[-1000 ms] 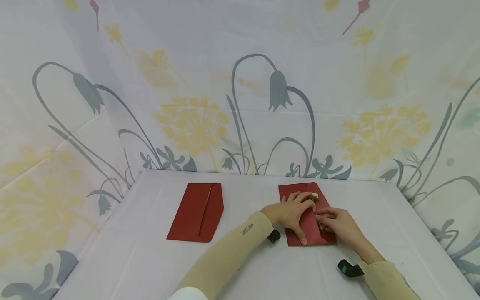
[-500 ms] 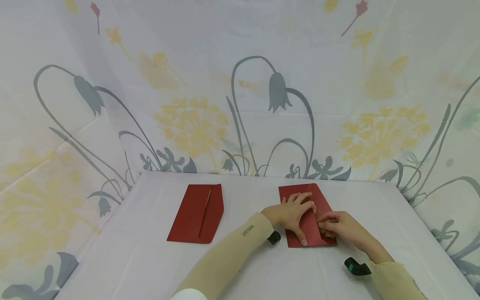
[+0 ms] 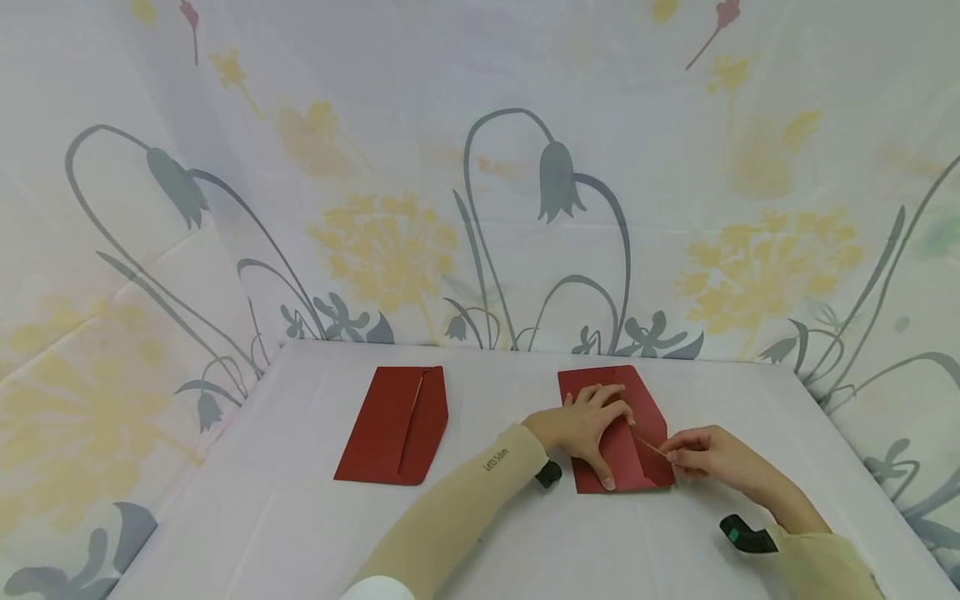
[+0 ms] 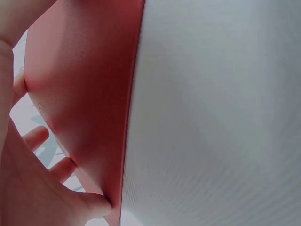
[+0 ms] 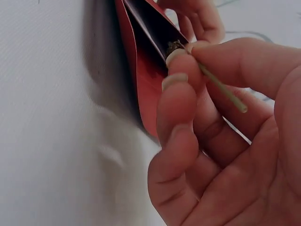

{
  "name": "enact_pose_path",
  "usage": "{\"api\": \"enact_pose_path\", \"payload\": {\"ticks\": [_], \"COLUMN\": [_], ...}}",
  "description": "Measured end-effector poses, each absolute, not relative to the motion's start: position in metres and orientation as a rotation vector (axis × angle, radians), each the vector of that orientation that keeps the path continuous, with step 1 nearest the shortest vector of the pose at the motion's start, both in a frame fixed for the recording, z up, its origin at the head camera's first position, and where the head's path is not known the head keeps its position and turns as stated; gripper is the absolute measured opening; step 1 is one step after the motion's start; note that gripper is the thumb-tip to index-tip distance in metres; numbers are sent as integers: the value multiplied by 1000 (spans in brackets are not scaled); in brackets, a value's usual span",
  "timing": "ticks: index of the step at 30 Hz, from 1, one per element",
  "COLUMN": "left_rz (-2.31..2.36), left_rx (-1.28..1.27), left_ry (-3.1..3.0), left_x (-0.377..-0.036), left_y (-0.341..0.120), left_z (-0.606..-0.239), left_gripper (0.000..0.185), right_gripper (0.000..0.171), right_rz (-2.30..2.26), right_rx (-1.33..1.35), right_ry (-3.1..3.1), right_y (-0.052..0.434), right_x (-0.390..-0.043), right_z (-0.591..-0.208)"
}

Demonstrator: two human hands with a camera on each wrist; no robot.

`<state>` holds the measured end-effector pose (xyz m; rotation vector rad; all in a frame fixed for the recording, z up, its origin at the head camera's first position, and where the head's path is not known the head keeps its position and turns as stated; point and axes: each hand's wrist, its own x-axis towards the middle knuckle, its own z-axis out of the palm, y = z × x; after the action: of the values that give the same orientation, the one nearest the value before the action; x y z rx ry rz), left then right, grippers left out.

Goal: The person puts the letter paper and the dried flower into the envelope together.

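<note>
On the right of the table lies a red envelope (image 3: 600, 383), its flap toward the right. My left hand (image 3: 588, 429) spans it, with the thumb near the front edge and fingers along the mouth; the left wrist view shows the fingertips at the envelope's edge. My right hand (image 3: 720, 462) pinches a thin flower stem (image 3: 651, 446) between thumb and fingers at the envelope's right side. A dark dried tuft (image 5: 175, 46) shows just ahead of those fingertips, at the gaping mouth. The cut stem end (image 5: 242, 108) sticks out behind them. The flower head is hidden.
A second red envelope (image 3: 393, 425) lies to the left with its flap side up. White cloth covers the table (image 3: 495, 379), and a flower-printed curtain (image 3: 405, 167) stands behind it. Black wrist devices (image 3: 747, 535) hang at both wrists.
My right hand has moved right and toward me with the stem, away from the envelope's mouth. The pale flower head by the left fingers has gone from sight. My left hand stays in place.
</note>
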<state>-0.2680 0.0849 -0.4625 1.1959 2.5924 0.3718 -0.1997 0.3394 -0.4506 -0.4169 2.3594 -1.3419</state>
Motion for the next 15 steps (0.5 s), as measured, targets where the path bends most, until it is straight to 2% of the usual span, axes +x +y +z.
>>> {"api": "enact_pose_path", "payload": {"ticks": [8,15], "left_rz": [370,356], "left_rx": [1201,1195], "left_ry": [2573,2572], "left_x": [-267,-265], "left_y": [87,90], "left_z": [-461,-459], "left_gripper": [85,84], "right_gripper": [25,27], "right_rz": [-1194,-1232], "right_rx": [-472,-381], "right_ry": [2520,2641], "right_y": [324,308], "right_x": [-210,-215], "right_z": [-453,-462]}}
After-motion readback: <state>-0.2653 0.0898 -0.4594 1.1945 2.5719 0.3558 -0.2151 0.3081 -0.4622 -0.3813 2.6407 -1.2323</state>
